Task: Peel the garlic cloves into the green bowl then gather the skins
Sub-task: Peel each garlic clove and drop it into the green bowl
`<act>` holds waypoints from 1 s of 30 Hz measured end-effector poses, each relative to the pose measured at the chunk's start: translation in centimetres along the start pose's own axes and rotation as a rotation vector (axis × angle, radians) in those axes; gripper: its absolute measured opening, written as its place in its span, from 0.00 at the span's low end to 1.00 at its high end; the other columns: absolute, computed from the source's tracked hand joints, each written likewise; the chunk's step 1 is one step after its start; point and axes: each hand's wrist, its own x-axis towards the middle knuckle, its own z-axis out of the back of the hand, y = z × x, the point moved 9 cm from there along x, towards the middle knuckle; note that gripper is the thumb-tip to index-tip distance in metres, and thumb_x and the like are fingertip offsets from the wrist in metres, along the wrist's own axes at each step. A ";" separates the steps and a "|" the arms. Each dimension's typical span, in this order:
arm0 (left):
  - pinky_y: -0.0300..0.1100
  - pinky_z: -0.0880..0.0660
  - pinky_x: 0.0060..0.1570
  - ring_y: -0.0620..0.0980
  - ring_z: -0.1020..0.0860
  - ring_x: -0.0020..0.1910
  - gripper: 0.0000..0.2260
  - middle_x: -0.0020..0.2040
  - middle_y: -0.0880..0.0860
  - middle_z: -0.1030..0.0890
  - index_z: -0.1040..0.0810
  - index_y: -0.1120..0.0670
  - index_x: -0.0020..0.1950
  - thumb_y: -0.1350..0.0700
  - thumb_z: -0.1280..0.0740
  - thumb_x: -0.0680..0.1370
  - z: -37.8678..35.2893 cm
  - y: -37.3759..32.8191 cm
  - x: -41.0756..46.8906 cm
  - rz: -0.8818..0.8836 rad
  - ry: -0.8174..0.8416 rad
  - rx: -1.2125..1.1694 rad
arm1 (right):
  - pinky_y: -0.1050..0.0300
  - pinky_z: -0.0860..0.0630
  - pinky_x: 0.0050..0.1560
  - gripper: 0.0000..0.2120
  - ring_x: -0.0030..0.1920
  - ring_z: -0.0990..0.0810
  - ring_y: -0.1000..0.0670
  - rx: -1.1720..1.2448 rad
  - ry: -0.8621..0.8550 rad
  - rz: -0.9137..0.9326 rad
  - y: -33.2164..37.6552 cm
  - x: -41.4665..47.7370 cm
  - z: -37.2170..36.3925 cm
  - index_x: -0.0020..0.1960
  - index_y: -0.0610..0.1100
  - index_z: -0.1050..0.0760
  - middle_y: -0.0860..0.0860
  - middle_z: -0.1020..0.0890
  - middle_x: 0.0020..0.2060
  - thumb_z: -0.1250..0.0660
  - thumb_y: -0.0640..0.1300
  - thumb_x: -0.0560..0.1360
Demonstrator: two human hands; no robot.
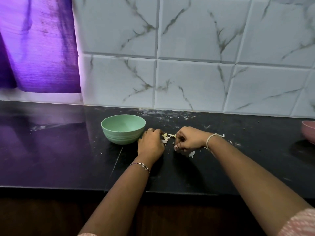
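Working low over the black bench [68, 150], both hands met just right of the green bowl [123, 129]. Left hand [150, 143] lay touching or all but touching the bowl's right wall, fingers [158, 132] curled narrow round a garlic clove [165, 136] with pale skin flaring off it. Placement so close to the bowl read as deliberate: a short drop for the clove once bare. Right hand [190, 139] faced it from the other side, fingers [179, 133] curled tight and pinching a strip of skin [171, 135] that ran from the clove, apparently to pull it away while the left held the clove steady. A small pale thing showed under the right hand's lower knuckles; clove, skin or nail, could not tell. Bowl's visible inside looked bare, though the near wall hid part of its floor, so peeling was judged at an early stage. Loose skins [191, 154] lay scattered on the bench below and right of the right hand, with more flecks toward the tiled wall [196, 82]; none gathered yet. Pink bowl [309, 133] sat at the far right edge, well apart, partly out of view. Purple curtain [39, 48] hung at the left, its glow reflected on the bench.
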 end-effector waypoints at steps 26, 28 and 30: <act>0.48 0.25 0.53 0.51 0.23 0.53 0.13 0.53 0.51 0.23 0.23 0.51 0.58 0.56 0.33 0.74 -0.3 -0.6 0.5 -0.081 -0.023 -0.188 | 0.62 0.32 0.36 0.09 0.31 0.28 0.60 -0.114 -0.044 0.011 -0.6 -0.8 -0.1 0.38 0.48 0.25 0.56 0.24 0.31 0.30 0.45 0.76; 0.47 0.25 0.54 0.51 0.23 0.51 0.16 0.52 0.50 0.25 0.23 0.51 0.59 0.56 0.31 0.71 -0.6 -1.4 0.3 -0.133 0.027 -0.267 | 0.69 0.33 0.30 0.07 0.27 0.27 0.63 0.011 -0.154 0.038 0.1 -1.4 2.1 0.40 0.46 0.24 0.58 0.25 0.30 0.31 0.44 0.77; 0.44 0.24 0.53 0.48 0.23 0.47 0.18 0.51 0.48 0.26 0.22 0.51 0.58 0.56 0.29 0.69 -0.6 -1.8 0.3 -0.150 0.046 -0.351 | 0.72 0.34 0.30 0.08 0.26 0.27 0.66 0.279 -0.331 0.059 0.0 -1.7 4.2 0.41 0.44 0.21 0.59 0.23 0.29 0.33 0.45 0.78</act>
